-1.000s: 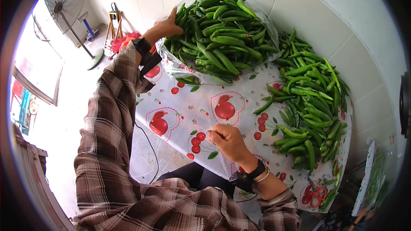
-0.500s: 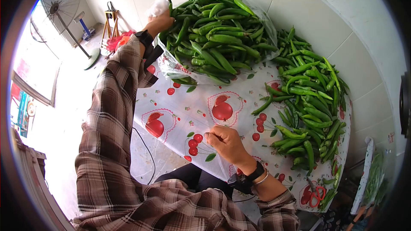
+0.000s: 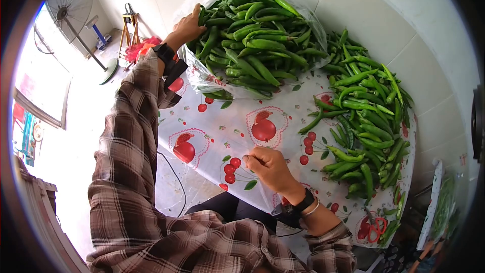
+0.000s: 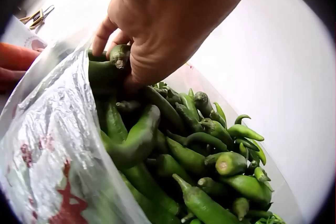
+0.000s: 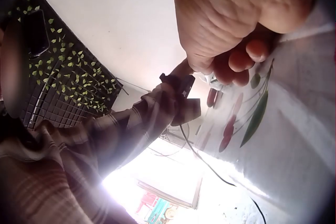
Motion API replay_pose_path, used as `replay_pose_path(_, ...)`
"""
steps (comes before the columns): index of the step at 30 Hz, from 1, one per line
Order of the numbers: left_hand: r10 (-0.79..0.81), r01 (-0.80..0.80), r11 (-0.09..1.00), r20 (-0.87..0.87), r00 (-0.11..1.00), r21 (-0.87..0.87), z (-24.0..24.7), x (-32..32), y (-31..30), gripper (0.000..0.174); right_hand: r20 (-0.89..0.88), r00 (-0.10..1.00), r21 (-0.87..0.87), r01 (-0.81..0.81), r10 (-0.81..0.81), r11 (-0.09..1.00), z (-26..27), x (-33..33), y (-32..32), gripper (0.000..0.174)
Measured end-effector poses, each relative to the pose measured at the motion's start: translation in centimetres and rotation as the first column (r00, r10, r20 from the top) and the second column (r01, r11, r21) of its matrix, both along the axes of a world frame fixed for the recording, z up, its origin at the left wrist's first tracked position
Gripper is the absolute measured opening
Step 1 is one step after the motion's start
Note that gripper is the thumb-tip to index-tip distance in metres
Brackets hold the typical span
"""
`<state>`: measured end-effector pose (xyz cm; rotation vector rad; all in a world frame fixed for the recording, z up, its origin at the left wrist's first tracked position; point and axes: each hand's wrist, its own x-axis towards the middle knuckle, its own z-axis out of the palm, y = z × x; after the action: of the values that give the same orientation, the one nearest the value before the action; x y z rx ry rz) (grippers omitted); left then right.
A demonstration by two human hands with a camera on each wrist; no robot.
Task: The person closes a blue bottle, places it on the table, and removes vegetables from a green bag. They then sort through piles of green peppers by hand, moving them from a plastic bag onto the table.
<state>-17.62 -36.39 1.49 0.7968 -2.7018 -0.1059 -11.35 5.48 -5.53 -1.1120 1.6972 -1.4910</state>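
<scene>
Green peppers (image 3: pixel 252 45), long, glossy and smooth-skinned with stubby stem ends, are heaped in a crinkly clear plastic bag (image 3: pixel 202 78) at the far side of the worktop (image 3: pixel 222 126). The left hand (image 3: pixel 188 28) is at the bag's near rim, fingers curled round the stem end of one pepper (image 4: pixel 107 71) on top of the heap. The film right under that hand has some red print on it, too crumpled to read.

The right hand (image 3: pixel 268 167) is balled into a loose fist, resting on the worktop close to the body, well apart from the bag. I can't see anything in it.

Out past the right hand lies a loose pile of peppers (image 3: pixel 369 121), thinner and more curved, and red-handled scissors (image 3: pixel 371 227) sit by the worktop's near corner.

The worktop is covered with a shiny white cloth printed with cherries and pomegranates. The wall (image 3: pixel 374 15) behind is pale tile, and a standing fan (image 3: pixel 70 5) is off beyond the left hand. There's a sign above the bag, but it's cut off and unreadable.
</scene>
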Motion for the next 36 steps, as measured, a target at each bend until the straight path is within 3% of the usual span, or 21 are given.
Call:
replay_pose_path(2,-0.019,0.019,0.998,-0.012,1.0,-0.052,0.3,0.1,0.5,0.081,0.011,1.0,-0.015,0.006,-0.006,1.0,0.0,0.1,0.0,0.022)
replay_pose_path(11,-0.096,0.106,0.992,-0.153,0.984,0.063,0.9,3.8,2.0,0.072,0.021,1.0,-0.007,0.003,-0.003,1.0,-0.1,0.1,0.1,0.023)
replay_pose_path(14,-0.107,0.126,0.99,-0.249,0.962,0.063,0.9,5.1,2.8,0.056,0.039,0.999,-0.003,-0.001,0.001,1.0,-0.5,0.1,0.1,0.022)
replay_pose_path(16,-0.316,0.296,0.949,-0.286,0.905,-0.11,0.5,6.3,3.9,0.042,0.021,1.0,-0.029,0.022,-0.022,0.999,-0.7,0.2,0.1,0.021)
replay_pose_path(17,-0.312,0.299,0.95,-0.33,0.891,-0.09,0.1,6.6,4.7,0.039,0.026,0.999,-0.027,0.02,-0.02,0.999,-0.5,0.3,0.1,0.021)
replay_pose_path(22,-0.353,0.363,0.932,-0.252,0.901,-0.008,0.1,9.5,7.5,0.043,-0.079,0.996,-0.051,0.024,-0.028,0.998,-0.3,0.3,0.0,0.021)
replay_pose_path(25,-0.485,0.489,0.872,-0.175,0.857,-0.019,-1.1,10.3,8.1,0.044,-0.157,0.987,-0.038,0.032,-0.038,0.999,-0.3,0.4,-0.1,0.02)
replay_pose_path(28,-0.495,0.496,0.868,0.034,0.868,-0.019,-1.5,11.1,9.0,0.04,-0.174,0.984,-0.045,0.018,-0.025,0.999,-0.2,0.4,-0.1,0.018)
replay_pose_path(36,-0.527,0.522,0.844,-0.017,0.849,-0.12,-0.5,13.4,9.9,0.017,-0.207,0.977,-0.07,0.031,-0.045,0.997,-0.3,0.4,-0.3,0.019)
